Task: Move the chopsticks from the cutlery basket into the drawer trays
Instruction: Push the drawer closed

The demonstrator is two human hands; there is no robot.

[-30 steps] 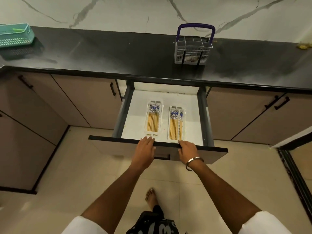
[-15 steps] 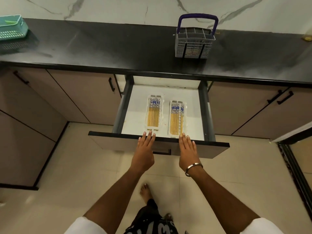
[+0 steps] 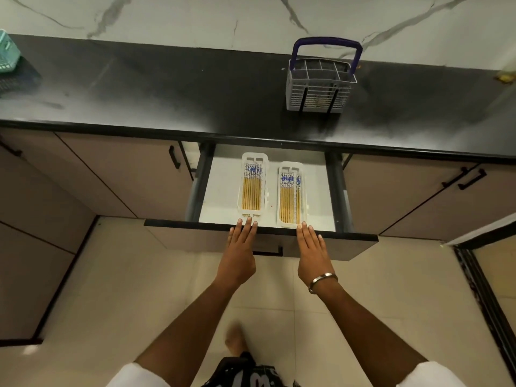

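I see my left hand [image 3: 239, 254] and right hand [image 3: 312, 252] flat, fingers straight, pressing the drawer front [image 3: 195, 233], chopsticks [image 3: 251, 188] lying in both trays

The person is wearing short white sleeves [image 3: 134, 377] on both arms, a plain silver metal bangle [image 3: 321, 281] on the right wrist, and a black garment [image 3: 245, 374] with a white print. One bare foot [image 3: 234, 338] is showing.

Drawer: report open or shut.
Open. The drawer juts out from the counter; both trays of chopsticks show inside.
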